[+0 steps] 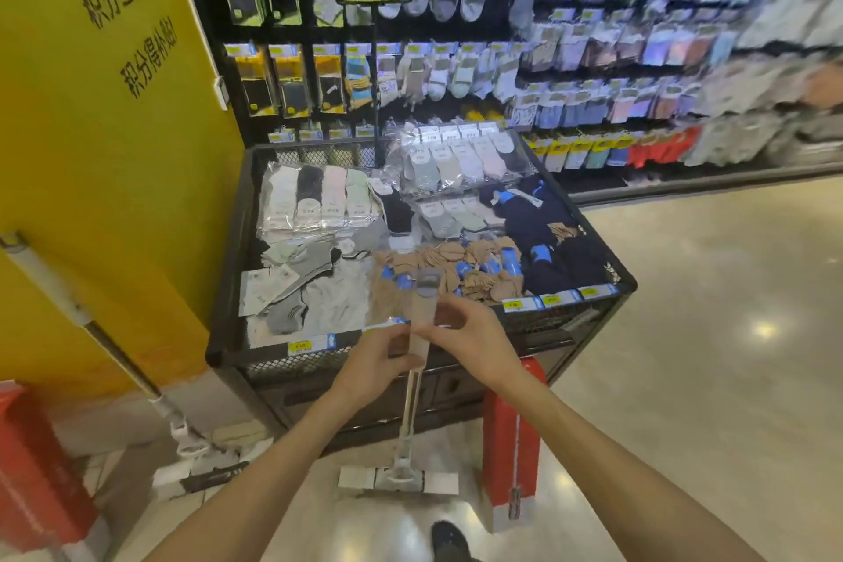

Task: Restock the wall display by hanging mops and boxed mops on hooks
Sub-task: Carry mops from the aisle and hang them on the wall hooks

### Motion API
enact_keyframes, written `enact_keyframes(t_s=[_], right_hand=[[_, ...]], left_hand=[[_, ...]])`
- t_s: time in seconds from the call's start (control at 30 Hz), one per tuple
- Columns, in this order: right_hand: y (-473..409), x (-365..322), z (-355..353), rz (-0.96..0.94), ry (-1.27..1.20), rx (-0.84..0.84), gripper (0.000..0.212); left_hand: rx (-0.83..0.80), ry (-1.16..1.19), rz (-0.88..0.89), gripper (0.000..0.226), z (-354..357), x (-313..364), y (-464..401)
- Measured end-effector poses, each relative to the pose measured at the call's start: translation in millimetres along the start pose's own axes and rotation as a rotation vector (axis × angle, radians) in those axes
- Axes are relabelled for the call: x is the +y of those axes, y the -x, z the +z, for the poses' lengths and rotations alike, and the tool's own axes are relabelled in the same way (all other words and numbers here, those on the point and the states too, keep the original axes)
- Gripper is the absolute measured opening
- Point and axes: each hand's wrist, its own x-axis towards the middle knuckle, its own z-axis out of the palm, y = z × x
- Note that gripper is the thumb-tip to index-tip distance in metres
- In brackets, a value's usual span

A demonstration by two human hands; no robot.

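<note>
A flat mop (410, 406) stands upright on the floor in front of me, its white head (398, 480) flat on the tiles and its grey handle top near the bin's front edge. My left hand (378, 361) grips the handle's upper part, which is wrapped in clear plastic. My right hand (470, 345) pinches the same wrapped part from the right. A second mop (114, 347) leans against the yellow wall at the left. A red boxed mop (513, 443) stands on the floor against the bin.
A black mesh bin (228, 319) full of packed socks stands directly ahead. Behind it a wall rack (593, 59) carries hanging socks. A red box (32, 461) sits at the lower left. My dark shoe (449, 541) shows below; pale floor (707, 356) stretches right.
</note>
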Motion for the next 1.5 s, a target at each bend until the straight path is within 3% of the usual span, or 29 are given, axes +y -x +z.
enact_keyframes(t_s=[0.33,0.6,0.97,1.13,1.5], right_hand=[[80.0,-24.9,-48.4,0.072,0.010,0.287,0.022],[142.8,-26.8,-123.2,0.089,-0.011,0.529,0.017],[233.6,6.3,-272.1,0.101,-0.071,0.775,0.016],[267.3,31.5,-356.5,0.101,-0.043,0.857,0.025],[322.5,73.5,-531.1,0.121,-0.034,0.991,0.022]], left_hand=[[-0.238,0.007,0.148,0.036,53.9,49.1,7.0],[-0.424,-0.034,0.259,0.028,138.6,106.5,0.2],[-0.654,-0.023,0.320,0.019,316.1,185.0,-22.6],[-0.701,-0.029,0.353,0.026,408.7,221.2,-45.9],[-0.825,-0.038,0.438,0.026,592.5,302.1,-100.8]])
